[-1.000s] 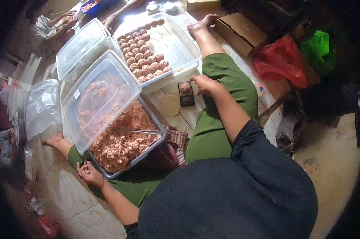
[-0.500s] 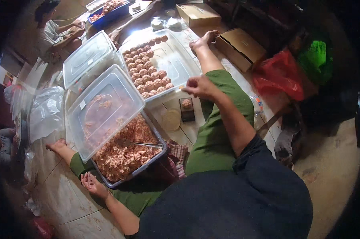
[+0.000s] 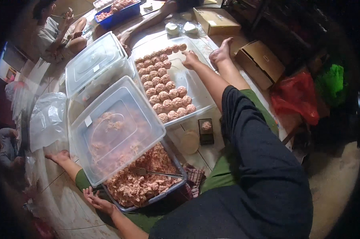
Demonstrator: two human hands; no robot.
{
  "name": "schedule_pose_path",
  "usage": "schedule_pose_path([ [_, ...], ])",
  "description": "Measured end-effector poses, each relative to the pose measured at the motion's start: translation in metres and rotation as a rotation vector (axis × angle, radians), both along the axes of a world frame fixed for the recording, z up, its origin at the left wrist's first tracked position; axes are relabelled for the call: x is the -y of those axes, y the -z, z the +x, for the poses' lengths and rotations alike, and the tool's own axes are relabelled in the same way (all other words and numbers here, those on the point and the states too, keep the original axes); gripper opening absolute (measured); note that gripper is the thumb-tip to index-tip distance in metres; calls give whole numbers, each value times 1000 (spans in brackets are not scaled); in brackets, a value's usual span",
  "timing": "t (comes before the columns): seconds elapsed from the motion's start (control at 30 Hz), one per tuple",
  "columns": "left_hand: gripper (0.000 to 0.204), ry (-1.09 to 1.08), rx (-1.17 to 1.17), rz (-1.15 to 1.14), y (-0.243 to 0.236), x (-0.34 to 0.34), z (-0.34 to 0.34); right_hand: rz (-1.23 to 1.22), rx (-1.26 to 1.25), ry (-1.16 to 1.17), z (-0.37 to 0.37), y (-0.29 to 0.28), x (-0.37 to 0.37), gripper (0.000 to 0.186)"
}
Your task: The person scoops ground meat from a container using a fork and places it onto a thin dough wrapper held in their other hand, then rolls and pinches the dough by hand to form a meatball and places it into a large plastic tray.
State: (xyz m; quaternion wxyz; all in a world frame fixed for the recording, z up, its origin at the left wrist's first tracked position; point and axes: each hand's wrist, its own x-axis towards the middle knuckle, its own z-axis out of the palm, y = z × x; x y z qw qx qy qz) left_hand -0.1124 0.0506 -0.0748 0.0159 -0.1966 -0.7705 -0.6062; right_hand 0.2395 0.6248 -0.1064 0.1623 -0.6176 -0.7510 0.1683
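Observation:
My right hand [image 3: 191,59] reaches over the clear plastic tray [image 3: 200,93], index finger stretched toward the end of the farthest row of pinkish, lumpy balls [image 3: 164,95]; I cannot tell whether it touches one. Nothing shows in that hand. Palm up, my left hand [image 3: 98,201] rests with fingers apart beside the grey tub [image 3: 180,187]. Crumbly, minced-looking pink mixture [image 3: 136,185] fills this tub, and a metal fork [image 3: 158,173] lies in it. A translucent lid [image 3: 120,131] leans across the tub's far part. One ball [image 3: 206,126] sits on a small dark scale [image 3: 206,138].
A round translucent disc [image 3: 190,142] lies beside the scale. Another lidded box [image 3: 94,65] stands left of the tray. Cardboard boxes [image 3: 261,65] and a red plastic bag [image 3: 295,97] are at right. A co-worker [image 3: 54,38] sits far left, near a blue tub [image 3: 118,15].
My right hand has moved forward from the tray's near edge to its far row, and my arm is stretched out. My left hand stays beside the tub. The co-worker's hand has risen.

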Motion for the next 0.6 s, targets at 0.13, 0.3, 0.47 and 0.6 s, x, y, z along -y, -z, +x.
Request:
schedule_pose_path([
  [0.13,47,56,-94,-90,2,3,0,22,-69,161,-20,2,-10,50],
  [0.3,43,52,-51,-100,-3,0,5,-35,-50,141,-23,-2,-10,41],
  [0.47,40,70,-51,-145,-4,-2,5,19,-70,210,-25,6,-17,47],
  [0.6,39,67,-44,-140,-4,-2,8,-16,-74,229,-30,-1,-11,50],
])
